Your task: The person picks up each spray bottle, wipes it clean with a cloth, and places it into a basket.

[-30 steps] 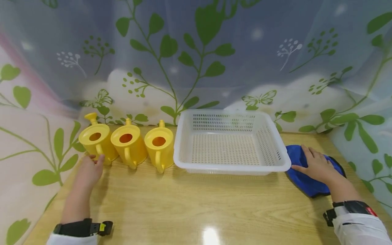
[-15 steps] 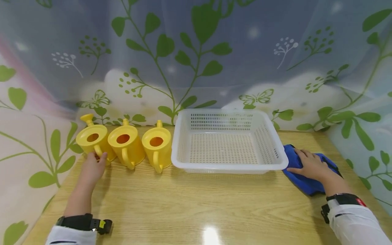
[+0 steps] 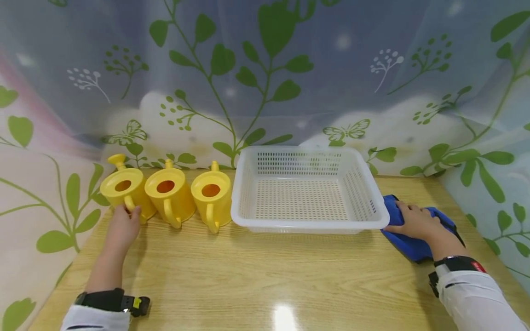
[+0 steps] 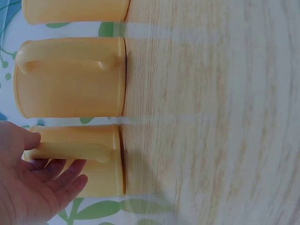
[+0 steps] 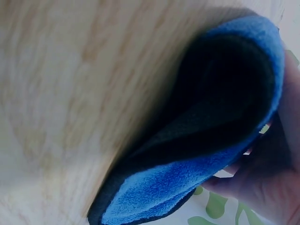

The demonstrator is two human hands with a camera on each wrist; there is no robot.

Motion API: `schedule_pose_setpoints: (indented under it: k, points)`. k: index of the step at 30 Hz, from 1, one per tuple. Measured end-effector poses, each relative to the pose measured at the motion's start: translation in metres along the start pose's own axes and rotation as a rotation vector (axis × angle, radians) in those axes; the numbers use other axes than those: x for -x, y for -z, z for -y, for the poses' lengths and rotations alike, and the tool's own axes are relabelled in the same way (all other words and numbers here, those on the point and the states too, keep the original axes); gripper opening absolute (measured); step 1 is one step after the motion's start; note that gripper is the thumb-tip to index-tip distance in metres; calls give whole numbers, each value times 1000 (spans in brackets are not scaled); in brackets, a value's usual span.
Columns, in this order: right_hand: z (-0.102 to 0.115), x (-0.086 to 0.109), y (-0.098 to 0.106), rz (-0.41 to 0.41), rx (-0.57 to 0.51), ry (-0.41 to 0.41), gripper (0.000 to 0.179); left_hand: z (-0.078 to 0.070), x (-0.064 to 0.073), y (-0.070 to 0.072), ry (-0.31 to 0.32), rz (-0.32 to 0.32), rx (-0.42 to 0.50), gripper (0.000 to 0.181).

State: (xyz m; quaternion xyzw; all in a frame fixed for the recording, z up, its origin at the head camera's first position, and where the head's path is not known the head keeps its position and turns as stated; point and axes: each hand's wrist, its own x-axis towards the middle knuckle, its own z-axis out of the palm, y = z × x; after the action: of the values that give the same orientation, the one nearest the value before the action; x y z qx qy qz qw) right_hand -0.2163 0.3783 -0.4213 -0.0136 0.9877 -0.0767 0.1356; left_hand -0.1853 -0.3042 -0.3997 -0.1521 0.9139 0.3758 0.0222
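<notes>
In the head view, a yellow watering can (image 3: 141,197), leftmost in a row of three, is grasped by its handle (image 3: 129,201) in the left hand (image 3: 124,226). Next to it a second can (image 3: 182,204) and a third can (image 3: 222,202) are lined up on the wooden table (image 3: 232,276), before a leaf-patterned backdrop (image 3: 290,112). A white perforated basket (image 3: 309,224) is set just beside the third can, and at its other end a blue cloth (image 3: 414,249) is gripped from above by the right hand (image 3: 417,225). In the left wrist view, the watering can is seen upright on the table; its handle is held between the thumb, laid along the front, and the fingers, curled behind. The second can is placed near it, and the third is partly cut off by the upper edge. In the right wrist view, the cloth is bent into a loop, with its dark underside exposed; it is held along one side by the thumb and fingers, whose tips are largely hidden by the fabric.
</notes>
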Motion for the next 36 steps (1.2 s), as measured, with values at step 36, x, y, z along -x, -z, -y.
schedule_pose_setpoints:
  k: [36]
  points:
    - [-35,28,30,-244,-187,-133,77,-19,13,8,126,-323,431,30]
